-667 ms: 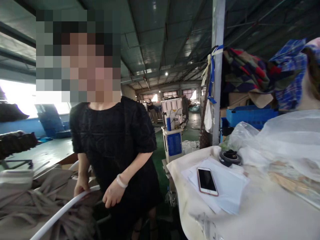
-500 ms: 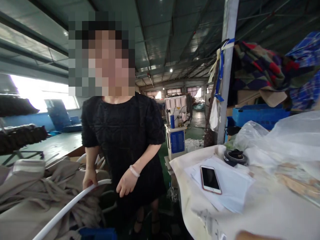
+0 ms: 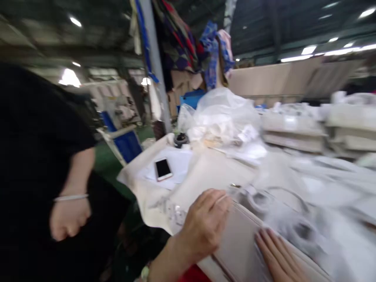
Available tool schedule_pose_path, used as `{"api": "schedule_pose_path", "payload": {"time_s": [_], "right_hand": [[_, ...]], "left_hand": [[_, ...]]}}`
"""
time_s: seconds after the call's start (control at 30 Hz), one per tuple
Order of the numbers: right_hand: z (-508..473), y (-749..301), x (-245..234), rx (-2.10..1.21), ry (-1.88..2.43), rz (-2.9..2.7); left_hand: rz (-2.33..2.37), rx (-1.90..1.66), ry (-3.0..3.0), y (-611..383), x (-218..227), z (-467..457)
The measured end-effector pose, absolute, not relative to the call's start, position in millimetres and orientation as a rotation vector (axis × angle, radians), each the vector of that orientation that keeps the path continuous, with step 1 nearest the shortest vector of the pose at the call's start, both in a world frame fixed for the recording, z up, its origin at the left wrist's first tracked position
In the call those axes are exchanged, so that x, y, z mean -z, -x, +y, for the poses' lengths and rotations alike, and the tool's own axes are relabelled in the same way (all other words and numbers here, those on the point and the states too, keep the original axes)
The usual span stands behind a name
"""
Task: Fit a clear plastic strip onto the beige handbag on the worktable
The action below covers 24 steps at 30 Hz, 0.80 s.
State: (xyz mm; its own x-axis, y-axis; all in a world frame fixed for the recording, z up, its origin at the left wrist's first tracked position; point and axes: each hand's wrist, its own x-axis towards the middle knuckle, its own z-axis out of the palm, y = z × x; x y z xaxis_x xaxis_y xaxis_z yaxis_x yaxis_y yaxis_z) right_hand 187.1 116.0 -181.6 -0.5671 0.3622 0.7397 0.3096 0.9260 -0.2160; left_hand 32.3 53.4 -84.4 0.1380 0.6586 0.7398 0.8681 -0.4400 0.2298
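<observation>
A beige fabric piece (image 3: 235, 243) lies on the white-covered table (image 3: 141, 184) right in front of me. My left hand (image 3: 205, 223) is on its near left corner, with the fingers curled over the edge and gripping it. Only the fingers of my right hand (image 3: 274, 254) show at the bottom. They lie flat and stretched out on the same piece. White cord or straps (image 3: 264, 199) lie just beyond, blurred by motion.
A person in black stands close on the left, a braceleted hand (image 3: 69, 217) hanging loosely closed. On the table are a phone (image 3: 163, 169) on papers, a black tape roll (image 3: 180, 139), clear plastic bags (image 3: 223, 113) and stacked white pieces (image 3: 293, 129). A grey pillar (image 3: 155, 66) stands behind.
The view has swung right and down from the person to the table. Both my hands have come into view on the beige piece. The whole picture is blurred by motion.
</observation>
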Motion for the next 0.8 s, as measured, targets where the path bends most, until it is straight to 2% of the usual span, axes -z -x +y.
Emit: {"api": "schedule_pose_path", "payload": {"time_s": [0.1, 0.2, 0.37, 0.6, 0.8], "right_hand": [[109.5, -260.3, 197.7, 0.167, 0.683, -2.274], [104.5, -265.4, 197.2, 0.289, 0.761, -2.347], [104.5, -249.4, 189.1, 0.319, 0.762, -2.335], [100.2, -253.7, 183.6, 0.409, 0.696, -2.336], [94.5, -249.4, 175.0, 0.289, 0.667, -2.313]], "left_hand": [[-1.276, 1.165, 2.585, -47.6, 134.2, 91.7], [-1.115, 1.118, 2.737, -58.6, 158.9, 114.7], [-0.893, 1.070, 2.812, -70.5, 164.9, 134.2], [-0.821, 1.064, 2.751, -70.7, 174.3, 139.8], [-0.729, 0.928, 2.798, -68.0, 176.4, 138.5]]}}
